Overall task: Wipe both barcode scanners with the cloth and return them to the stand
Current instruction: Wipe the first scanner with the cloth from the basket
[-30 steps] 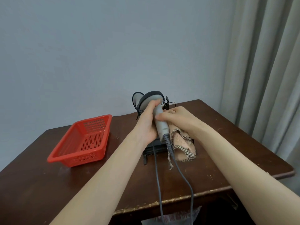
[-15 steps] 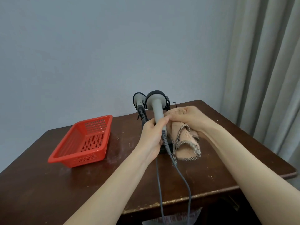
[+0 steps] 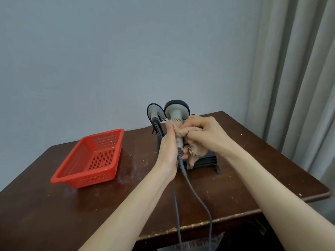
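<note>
My left hand (image 3: 169, 151) grips the lower handle of a grey barcode scanner (image 3: 176, 110), held upright with its dark-rimmed head on top. My right hand (image 3: 204, 132) holds a tan cloth (image 3: 194, 151) bunched against the scanner's handle just below the head. A second grey scanner (image 3: 154, 113) stands behind and to the left in the black stand (image 3: 208, 161), its coiled cable running down. Both grey cables (image 3: 195, 192) trail over the table's front edge.
A red perforated plastic basket (image 3: 90, 158) sits on the left of the dark wooden table (image 3: 253, 178). A grey wall stands behind and a light curtain (image 3: 299, 78) hangs at the right. The table's front edge is chipped.
My right hand has brought the cloth up from beside the scanner onto its upper handle. My left hand keeps its grip low on the handle, and the scanner stays upright.
</note>
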Available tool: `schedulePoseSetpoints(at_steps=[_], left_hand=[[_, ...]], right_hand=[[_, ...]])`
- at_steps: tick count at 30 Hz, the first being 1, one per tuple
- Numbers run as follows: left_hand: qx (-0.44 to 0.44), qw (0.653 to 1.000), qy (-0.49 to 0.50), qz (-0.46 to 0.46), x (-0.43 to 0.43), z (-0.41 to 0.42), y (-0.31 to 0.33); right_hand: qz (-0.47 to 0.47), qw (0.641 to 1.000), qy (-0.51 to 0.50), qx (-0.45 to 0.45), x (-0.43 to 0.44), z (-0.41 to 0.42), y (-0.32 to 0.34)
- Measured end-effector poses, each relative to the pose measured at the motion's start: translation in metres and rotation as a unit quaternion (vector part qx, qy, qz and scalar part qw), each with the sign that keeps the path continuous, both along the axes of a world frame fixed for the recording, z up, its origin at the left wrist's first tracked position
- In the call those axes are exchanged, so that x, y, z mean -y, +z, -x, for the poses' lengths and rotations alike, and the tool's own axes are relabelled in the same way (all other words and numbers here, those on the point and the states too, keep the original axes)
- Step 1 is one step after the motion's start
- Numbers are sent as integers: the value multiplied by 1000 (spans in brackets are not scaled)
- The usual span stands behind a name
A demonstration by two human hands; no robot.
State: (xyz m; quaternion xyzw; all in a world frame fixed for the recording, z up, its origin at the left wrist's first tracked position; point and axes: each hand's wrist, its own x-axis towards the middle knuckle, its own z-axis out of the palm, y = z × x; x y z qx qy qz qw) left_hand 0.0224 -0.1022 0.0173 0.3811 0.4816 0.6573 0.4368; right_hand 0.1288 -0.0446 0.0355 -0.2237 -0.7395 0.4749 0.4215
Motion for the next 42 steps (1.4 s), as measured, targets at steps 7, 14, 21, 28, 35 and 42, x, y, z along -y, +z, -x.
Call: schedulePoseSetpoints(at_steps=[7, 14, 21, 28, 35, 42], left_hand=[[57, 997, 0, 47, 4, -9, 0], [74, 996, 30, 33, -1, -2, 8], [121, 991, 38, 42, 2, 5, 7], [98, 993, 55, 42, 1, -1, 0], [78, 995, 59, 26, -2, 5, 4], [100, 993, 53, 34, -1, -6, -1]], right_hand=[[-44, 988, -142, -48, -14, 12, 2], [22, 1000, 1, -19, 10, 10, 6], [-32, 982, -180, 53, -11, 3, -13], [-19, 970, -234, -58, -14, 10, 7], [39, 998, 48, -14, 4, 0, -13], [-23, 971, -232, -52, -18, 9, 8]])
